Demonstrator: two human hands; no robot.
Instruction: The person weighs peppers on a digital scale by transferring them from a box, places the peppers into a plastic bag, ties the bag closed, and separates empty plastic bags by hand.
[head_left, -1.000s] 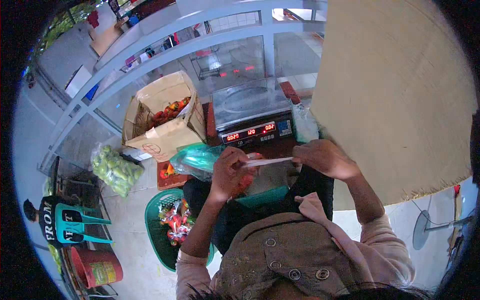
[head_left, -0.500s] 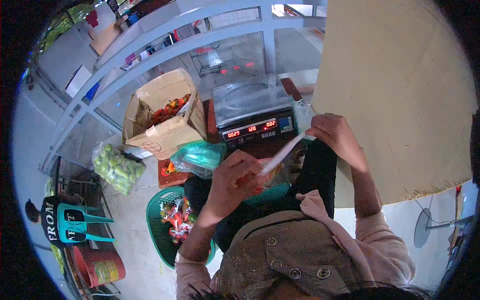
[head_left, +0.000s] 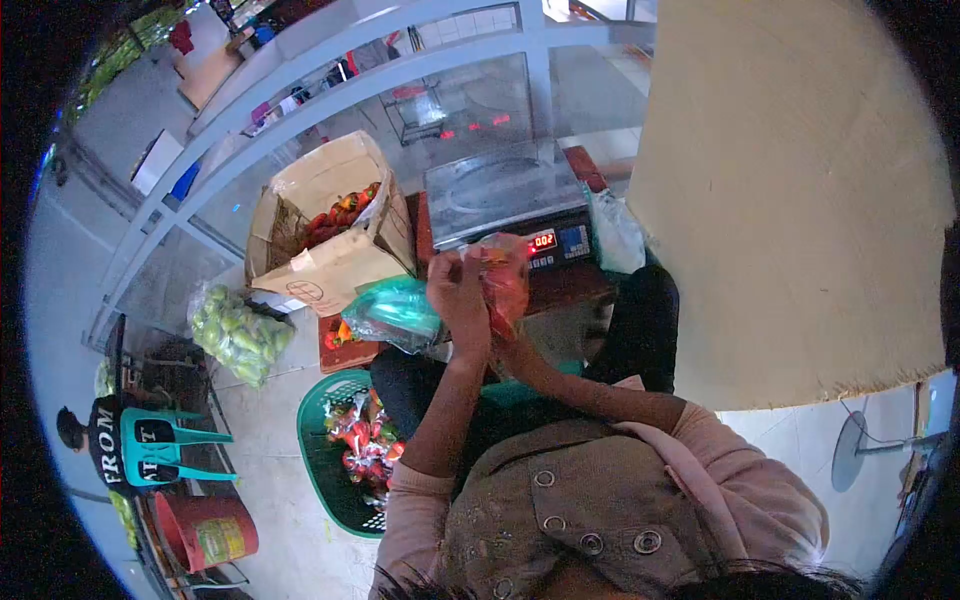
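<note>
Right hand [head_left: 510,352] has swung in from the right and now sits low beside the left wrist. Left hand [head_left: 460,295] is up a bit, and the pepper bag [head_left: 506,290] has risen with it from over the lap to in front of the scale. White strip that was stretched between the hands no longer shows.

Around the grip, big to small:
- Tan sheet [head_left: 790,200]: well right of the grip, upright.
- Cardboard box [head_left: 335,265]: left of and beyond the grip, open, red peppers [head_left: 345,215] inside.
- Scale [head_left: 505,200]: just beyond the grip; display [head_left: 543,241] partly hidden by the pepper bag, "0.02" readable.
- Green basket [head_left: 325,490]: below left of the grip, wrapped red peppers in it.
- Bag of green vegetables [head_left: 238,335]: on the floor, well left.
- Green plastic bag [head_left: 395,308]: near, just left of the left hand.
- Clear bag [head_left: 617,232]: right of the grip, beside the scale.

Pepper bag hangs right at the left fingertips, red contents below them. Left hand is closed, pinching its upper part. Right hand is at the bag's lower end, mostly blocked by the left wrist; can't tell if it's gripping.
</note>
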